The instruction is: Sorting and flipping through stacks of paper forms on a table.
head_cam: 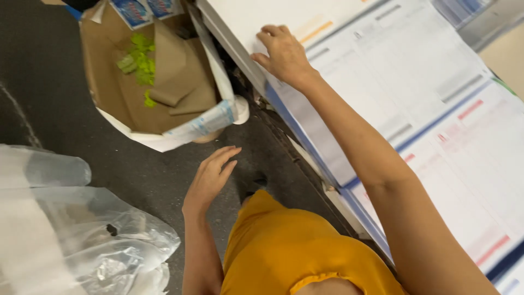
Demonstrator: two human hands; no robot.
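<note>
Neither grip holds anything: your right hand [284, 54] lies flat with its fingers spread and slightly curled on the near edge of the desk [240, 52], and your left hand [210, 177] hangs open in the air above the floor [49, 98], fingers straight and loosely together, touching nothing.

The desk fills the right side of the view and is covered by large printed sheets [426, 93], white with grey, blue and red blocks, lying side by side and overlapping. Your right hand rests on the topmost of them, at the corner nearest the sack.

The dark floor takes up the left side. On it, at the lower left, sits a heap of crumpled clear plastic bags [82, 235], well apart from your left hand.

Farther up stands an open white sack [218, 117], just beside the desk edge and below your right hand. It is filled with crumpled brown paper [180, 82], and a few scraps of bright green paper [141, 63] lie on top of that.

Your left hand hovers between the sack and the plastic heap, nearer the sack's lower rim.
</note>
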